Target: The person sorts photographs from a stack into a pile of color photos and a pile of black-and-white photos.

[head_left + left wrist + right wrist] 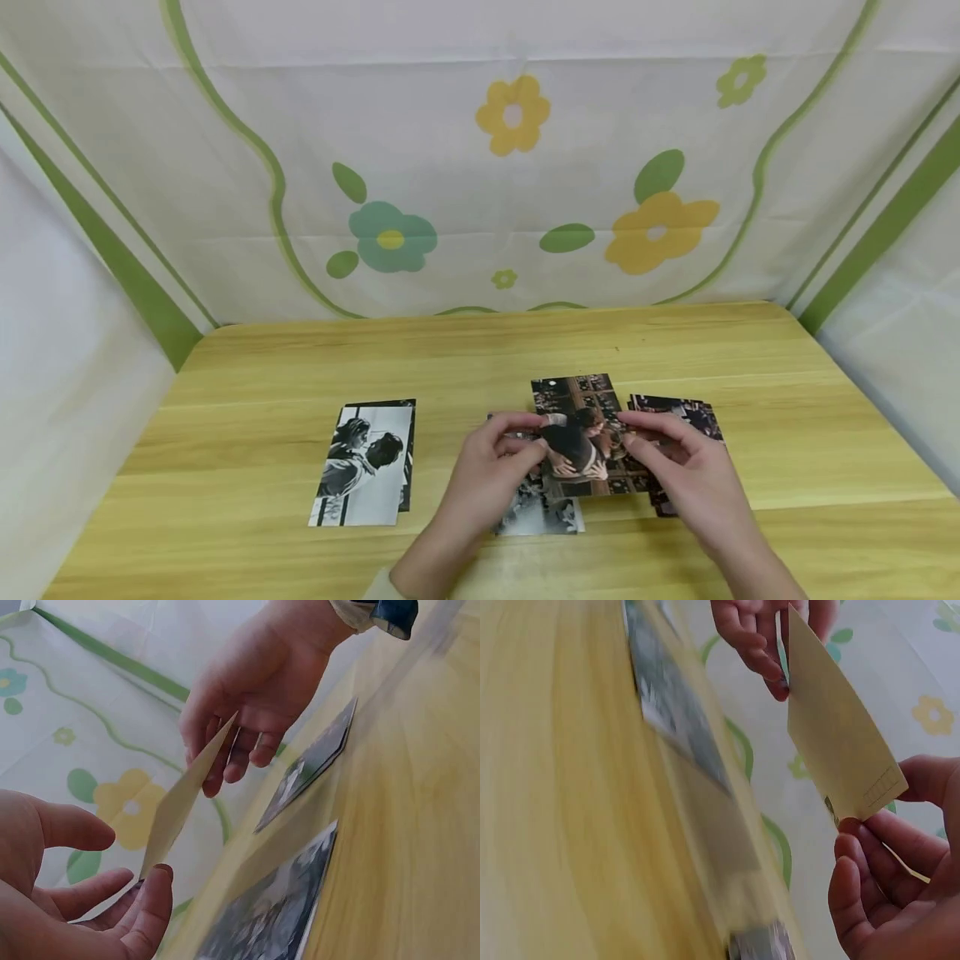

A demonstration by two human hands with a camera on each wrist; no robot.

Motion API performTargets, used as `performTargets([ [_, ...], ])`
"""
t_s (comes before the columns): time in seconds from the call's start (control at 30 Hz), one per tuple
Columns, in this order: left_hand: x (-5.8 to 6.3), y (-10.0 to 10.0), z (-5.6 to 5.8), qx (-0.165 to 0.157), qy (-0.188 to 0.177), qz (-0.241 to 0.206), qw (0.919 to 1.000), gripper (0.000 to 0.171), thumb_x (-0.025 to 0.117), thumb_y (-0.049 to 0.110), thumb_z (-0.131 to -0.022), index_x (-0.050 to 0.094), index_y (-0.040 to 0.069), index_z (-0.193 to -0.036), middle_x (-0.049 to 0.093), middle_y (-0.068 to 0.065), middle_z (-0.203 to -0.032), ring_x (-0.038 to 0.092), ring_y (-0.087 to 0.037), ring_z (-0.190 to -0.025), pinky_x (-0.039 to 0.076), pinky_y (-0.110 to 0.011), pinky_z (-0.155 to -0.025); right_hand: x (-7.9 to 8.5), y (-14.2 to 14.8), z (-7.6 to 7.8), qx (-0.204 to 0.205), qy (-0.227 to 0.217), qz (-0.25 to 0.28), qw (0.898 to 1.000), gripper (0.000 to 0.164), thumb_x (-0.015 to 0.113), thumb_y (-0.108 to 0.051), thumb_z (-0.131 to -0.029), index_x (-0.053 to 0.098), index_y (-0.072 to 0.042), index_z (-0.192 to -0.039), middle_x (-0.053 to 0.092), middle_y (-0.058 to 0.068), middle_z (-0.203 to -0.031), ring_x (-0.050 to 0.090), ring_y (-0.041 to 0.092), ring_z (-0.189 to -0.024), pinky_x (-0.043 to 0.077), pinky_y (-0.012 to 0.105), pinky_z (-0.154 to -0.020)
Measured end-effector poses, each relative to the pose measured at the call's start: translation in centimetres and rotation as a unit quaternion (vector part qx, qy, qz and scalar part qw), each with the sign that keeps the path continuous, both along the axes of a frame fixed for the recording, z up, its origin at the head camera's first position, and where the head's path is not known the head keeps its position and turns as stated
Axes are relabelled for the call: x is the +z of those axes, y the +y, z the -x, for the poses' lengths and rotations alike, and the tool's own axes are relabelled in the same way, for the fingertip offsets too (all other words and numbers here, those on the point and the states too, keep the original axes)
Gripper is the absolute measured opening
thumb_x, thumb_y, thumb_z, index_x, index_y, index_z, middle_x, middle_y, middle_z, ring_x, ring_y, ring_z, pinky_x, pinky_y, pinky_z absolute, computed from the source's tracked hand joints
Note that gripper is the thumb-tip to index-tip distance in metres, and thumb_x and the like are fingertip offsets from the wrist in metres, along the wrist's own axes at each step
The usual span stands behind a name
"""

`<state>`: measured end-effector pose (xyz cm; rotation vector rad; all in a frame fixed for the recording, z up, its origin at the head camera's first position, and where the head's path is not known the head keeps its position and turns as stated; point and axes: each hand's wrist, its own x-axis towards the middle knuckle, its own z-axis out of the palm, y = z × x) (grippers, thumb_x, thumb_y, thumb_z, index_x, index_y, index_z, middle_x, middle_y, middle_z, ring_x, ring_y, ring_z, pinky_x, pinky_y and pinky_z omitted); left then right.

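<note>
Both hands hold one postcard (581, 437), raised above the table and tilted. Its front shows a dark, warm-toned picture of a couple. In the right wrist view, the plain cream back of the postcard (836, 735) has a row of small printed boxes near a corner. My left hand (495, 467) has thumb and index finger at its left edge. My right hand (686, 467) pinches the opposite edge between thumb and fingers. Partly covered below the left hand lies a stack of black-and-white postcards (536, 512). A dark-coloured stack (701, 412) lies behind the right hand.
Further left, another small stack of black-and-white postcards (367, 467) lies on the wooden table (262, 467), its top one showing two people. A white cloth with printed flowers (450, 167) rises behind the table and along both sides.
</note>
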<state>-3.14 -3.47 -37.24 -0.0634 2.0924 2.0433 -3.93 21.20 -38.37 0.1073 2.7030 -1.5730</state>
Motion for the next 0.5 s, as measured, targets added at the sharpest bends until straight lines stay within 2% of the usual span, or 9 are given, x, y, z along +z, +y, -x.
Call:
performTargets([
  [0.07, -0.1, 0.8, 0.1, -0.01, 0.003, 0.003, 0.9999, 0.034, 0.075, 0.015, -0.096, 0.072, 0.013, -0.13, 0.079, -0.007, -0.108, 0.069, -0.02, -0.093, 0.049, -0.025, -0.069, -0.2, 0.9, -0.1, 0.0, 0.004, -0.018, 1.0, 0.036, 0.075, -0.034, -0.103, 0.073, -0.025, -0.138, 0.071, -0.002, -0.129, 0.068, 0.002, -0.103, 0.059, 0.018, -0.083],
  [0.2, -0.2, 2.1, 0.3, -0.03, 0.013, 0.008, 0.9994, 0.034, 0.075, 0.016, -0.097, 0.073, 0.013, -0.131, 0.076, -0.005, -0.112, 0.066, -0.013, -0.089, 0.05, -0.024, -0.067, -0.5, 2.7, -0.2, 0.001, 0.014, -0.05, 0.999, 0.037, 0.074, -0.037, -0.103, 0.072, -0.028, -0.139, 0.072, -0.01, -0.123, 0.068, 0.001, -0.1, 0.058, 0.018, -0.08],
  [0.27, -0.2, 2.7, 0.5, -0.039, 0.014, 0.014, 0.999, 0.034, 0.075, 0.017, -0.097, 0.074, 0.014, -0.131, 0.074, -0.004, -0.107, 0.063, -0.01, -0.083, 0.048, -0.023, -0.063, -0.7, 3.6, -0.2, 0.002, 0.007, -0.06, 0.998, 0.04, 0.074, -0.04, -0.103, 0.071, -0.028, -0.141, 0.072, -0.017, -0.122, 0.067, -0.003, -0.1, 0.058, 0.017, -0.079],
  [0.4, -0.1, 3.9, 0.8, -0.064, 0.004, 0.029, 0.9976, 0.034, 0.076, 0.019, -0.098, 0.075, 0.018, -0.132, 0.07, 0.0, -0.106, 0.061, -0.007, -0.081, 0.047, -0.023, -0.064, -1.1, 5.7, -0.3, 0.003, -0.017, -0.078, 0.997, 0.046, 0.072, -0.046, -0.103, 0.068, -0.028, -0.145, 0.069, -0.029, -0.123, 0.066, -0.01, -0.102, 0.058, 0.016, -0.079],
  [0.5, 0.1, 4.8, 1.2, -0.079, -0.008, 0.04, 0.996, 0.036, 0.076, 0.021, -0.098, 0.074, 0.021, -0.133, 0.069, 0.001, -0.118, 0.063, -0.006, -0.087, 0.05, -0.024, -0.066, -1.4, 7.1, -0.4, 0.001, -0.034, -0.09, 0.995, 0.05, 0.07, -0.05, -0.103, 0.066, -0.029, -0.148, 0.066, -0.036, -0.121, 0.067, -0.007, -0.097, 0.057, 0.021, -0.073],
])
